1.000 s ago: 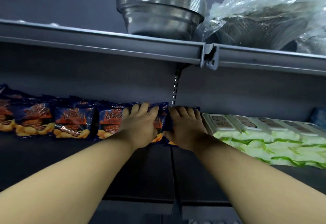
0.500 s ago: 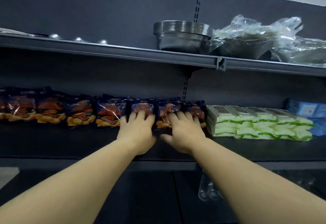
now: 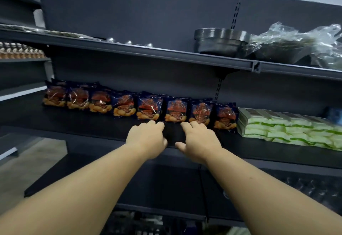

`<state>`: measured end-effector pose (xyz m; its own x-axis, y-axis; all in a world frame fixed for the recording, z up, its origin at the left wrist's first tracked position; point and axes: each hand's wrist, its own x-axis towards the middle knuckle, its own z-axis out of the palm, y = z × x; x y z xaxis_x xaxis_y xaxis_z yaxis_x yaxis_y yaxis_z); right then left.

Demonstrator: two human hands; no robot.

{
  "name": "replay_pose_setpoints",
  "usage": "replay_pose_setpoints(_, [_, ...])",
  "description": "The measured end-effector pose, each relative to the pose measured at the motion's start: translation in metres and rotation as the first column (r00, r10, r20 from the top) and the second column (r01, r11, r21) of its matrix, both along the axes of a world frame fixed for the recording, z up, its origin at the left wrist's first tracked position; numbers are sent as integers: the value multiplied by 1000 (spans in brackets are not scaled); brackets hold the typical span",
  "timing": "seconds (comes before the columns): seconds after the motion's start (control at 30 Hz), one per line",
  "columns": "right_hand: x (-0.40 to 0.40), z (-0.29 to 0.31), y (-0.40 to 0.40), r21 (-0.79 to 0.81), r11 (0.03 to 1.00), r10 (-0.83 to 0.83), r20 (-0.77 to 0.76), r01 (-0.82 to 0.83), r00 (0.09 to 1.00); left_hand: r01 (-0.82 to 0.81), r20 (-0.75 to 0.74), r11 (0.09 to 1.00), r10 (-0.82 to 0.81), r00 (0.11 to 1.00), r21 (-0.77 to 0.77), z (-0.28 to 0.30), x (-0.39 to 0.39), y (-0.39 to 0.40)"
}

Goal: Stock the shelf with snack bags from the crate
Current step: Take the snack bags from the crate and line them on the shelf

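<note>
A row of snack bags (image 3: 148, 109) stands along the back of the dark shelf (image 3: 74, 125), leaving a bare strip up to its front edge. The left hand (image 3: 147, 139) and right hand (image 3: 199, 139), apart with fingers loosely extended and gripping nothing, have drawn back from the bags they pressed half a second ago. Green-and-white packs (image 3: 288, 129) lie just right of the row.

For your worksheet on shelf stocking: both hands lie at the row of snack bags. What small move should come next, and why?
Probably draw both hands back toward the crate: the left hand and right hand lie flat, holding nothing, and the snack bags already stand in line.
</note>
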<state>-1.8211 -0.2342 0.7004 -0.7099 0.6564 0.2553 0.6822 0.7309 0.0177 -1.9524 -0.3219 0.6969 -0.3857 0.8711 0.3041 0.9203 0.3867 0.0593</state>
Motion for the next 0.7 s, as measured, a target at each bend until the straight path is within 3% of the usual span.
replay_pose_setpoints(0.37, [21, -72, -65, -267, 963, 59, 94, -32, 994, -78, 171, 985, 105, 980, -153, -74, 33, -68])
replay_pose_setpoints(0.7, [-28, -134, -117, -378, 926, 49, 149, 11, 988, -117, 263, 961, 183, 947, -251, -140, -15, -129])
